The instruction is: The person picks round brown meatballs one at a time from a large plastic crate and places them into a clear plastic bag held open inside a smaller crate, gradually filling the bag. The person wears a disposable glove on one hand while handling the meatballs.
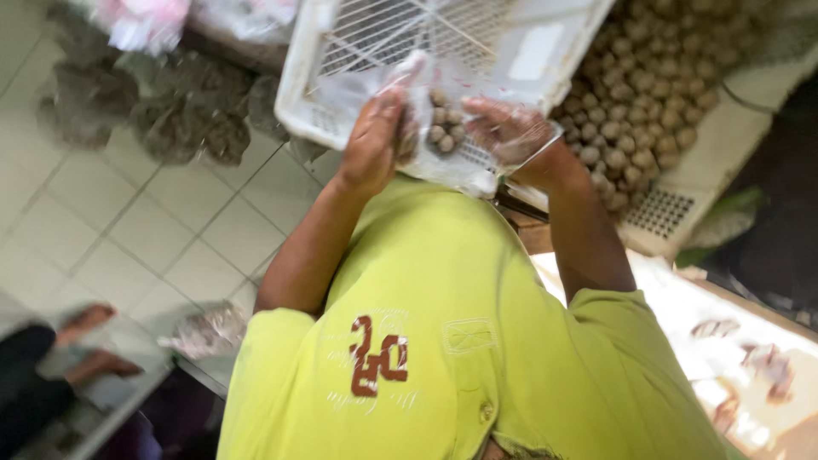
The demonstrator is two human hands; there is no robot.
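The shirt [443,281] below the fingers is bright yellow-green, with a dark red stitched mark and a faint pale outlined patch on it. The tray [341,102] just beyond the fingers is white with a fine grid of slots. The small balls [443,132] between the fingers are brown-grey inside a clear bag [464,162]. The heap of balls [648,94] to the right of the fingers is the same dull brown. The floor [145,230] to the left is pale off-white tile with grey lines.
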